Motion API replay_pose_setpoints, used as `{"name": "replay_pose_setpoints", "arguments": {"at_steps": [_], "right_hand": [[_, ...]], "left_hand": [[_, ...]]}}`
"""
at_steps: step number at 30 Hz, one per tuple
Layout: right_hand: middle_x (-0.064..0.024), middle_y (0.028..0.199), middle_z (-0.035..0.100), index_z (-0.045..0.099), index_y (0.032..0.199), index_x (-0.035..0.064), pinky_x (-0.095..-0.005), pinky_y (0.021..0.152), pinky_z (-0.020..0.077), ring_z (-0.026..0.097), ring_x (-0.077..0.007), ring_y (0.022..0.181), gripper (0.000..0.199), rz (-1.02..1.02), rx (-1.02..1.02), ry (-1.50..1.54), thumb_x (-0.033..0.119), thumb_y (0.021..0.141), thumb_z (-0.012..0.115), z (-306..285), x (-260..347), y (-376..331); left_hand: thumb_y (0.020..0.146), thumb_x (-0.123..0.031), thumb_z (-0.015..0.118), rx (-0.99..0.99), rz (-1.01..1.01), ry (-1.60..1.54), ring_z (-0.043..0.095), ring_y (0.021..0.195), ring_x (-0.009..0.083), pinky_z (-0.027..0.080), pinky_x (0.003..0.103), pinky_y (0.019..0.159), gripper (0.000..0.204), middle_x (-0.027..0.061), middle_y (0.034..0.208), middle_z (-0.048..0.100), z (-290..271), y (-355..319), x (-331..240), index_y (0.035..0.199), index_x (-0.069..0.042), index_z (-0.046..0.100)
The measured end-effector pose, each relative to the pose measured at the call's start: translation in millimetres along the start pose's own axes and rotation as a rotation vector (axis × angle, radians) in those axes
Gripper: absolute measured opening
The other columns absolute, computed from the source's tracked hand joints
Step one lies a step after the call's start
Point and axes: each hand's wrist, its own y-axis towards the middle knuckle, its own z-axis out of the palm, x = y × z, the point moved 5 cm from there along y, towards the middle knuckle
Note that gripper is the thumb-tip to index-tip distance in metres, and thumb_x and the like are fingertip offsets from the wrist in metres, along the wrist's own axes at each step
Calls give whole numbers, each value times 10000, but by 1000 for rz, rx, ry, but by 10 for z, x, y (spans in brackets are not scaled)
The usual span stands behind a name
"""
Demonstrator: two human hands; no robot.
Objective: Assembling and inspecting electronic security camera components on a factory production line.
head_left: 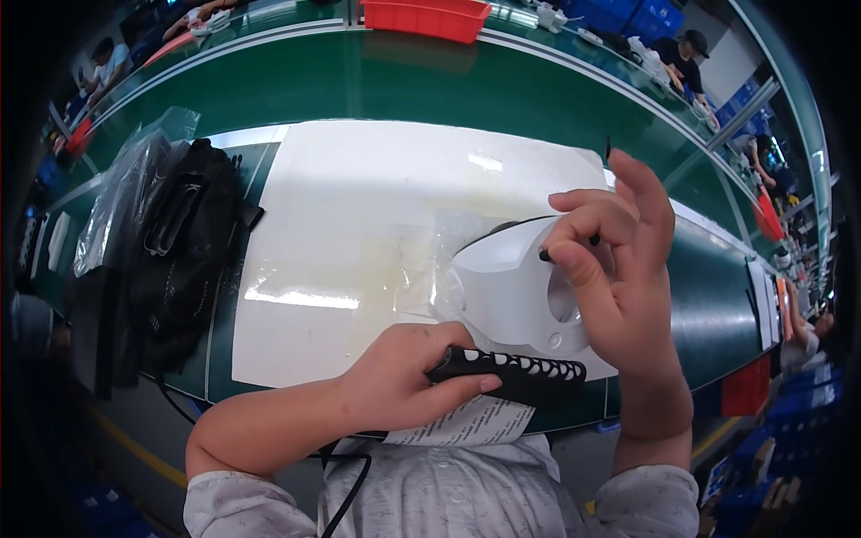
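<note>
My left hand [408, 377] is closed around the end of a black strip [511, 366] with a row of rounded holes, held in front of my body. A sheet of printed paper [471, 421] hangs just below it. Raised over the white appliance housing, my right hand [623, 264] has its thumb and index finger close together at a small black piece [544, 255]. More small dark bits show near its other fingers, too small to name. The smooth, iron-like housing [502, 282] has a round opening and lies on clear plastic film [439, 260], partly hidden by that hand.
A white board [332, 224] covers the green bench [395, 85]. At the left lie a black bag [184, 260] and clear plastic bags [134, 197]. Beyond the bench stands a red bin [426, 18]. Other people work farther off on both sides.
</note>
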Motion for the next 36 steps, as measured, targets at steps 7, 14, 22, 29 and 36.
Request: {"name": "replay_pose_setpoints", "arguments": {"at_steps": [7, 14, 22, 29, 36], "right_hand": [[-11, 799, 599, 334, 1189, 48, -438, 944, 210, 572, -148, 878, 461, -256, -79, -362, 13, 776, 535, -10, 112, -115], [-42, 893, 620, 428, 1115, 41, -447, 960, 202, 581, -196, 855, 373, -291, 32, -549, 44, 762, 547, -65, 266, -164], [-99, 1121, 516, 546, 1006, 125, -475, 956, 200, 434, -298, 1109, 338, -125, 221, -731, 74, 681, 623, -4, 304, -285], [-213, 1326, 257, 560, 789, 73, -430, 952, 261, 99, -398, 1274, 116, 58, -18, -248, 57, 698, 629, -177, 45, -601], [-215, 1333, 249, 553, 792, 50, -311, 863, 370, 93, -402, 1270, 53, 145, 87, -116, 71, 758, 589, -31, 33, -592]], "left_hand": [[692, -127, 696, 29, -62, -10, 508, 501, 117, 356, 228, 448, 200, 61, 587, 535, -3, -8, 32, 737, -38, 521], [735, -201, 640, 7, 15, -33, 475, 429, 244, 341, 299, 416, 236, 93, 472, 461, 23, 1, -8, 742, -37, 471], [730, -195, 643, 3, 11, -24, 486, 451, 249, 351, 303, 429, 235, 97, 492, 473, 6, -17, 7, 746, -38, 469], [693, -115, 694, 18, 7, 4, 487, 503, 91, 351, 219, 447, 196, 47, 592, 536, 13, 1, -10, 756, -32, 528], [686, -98, 694, 11, 9, -39, 462, 472, 77, 328, 217, 424, 187, 32, 562, 519, 19, 5, 0, 737, -34, 526]]}}
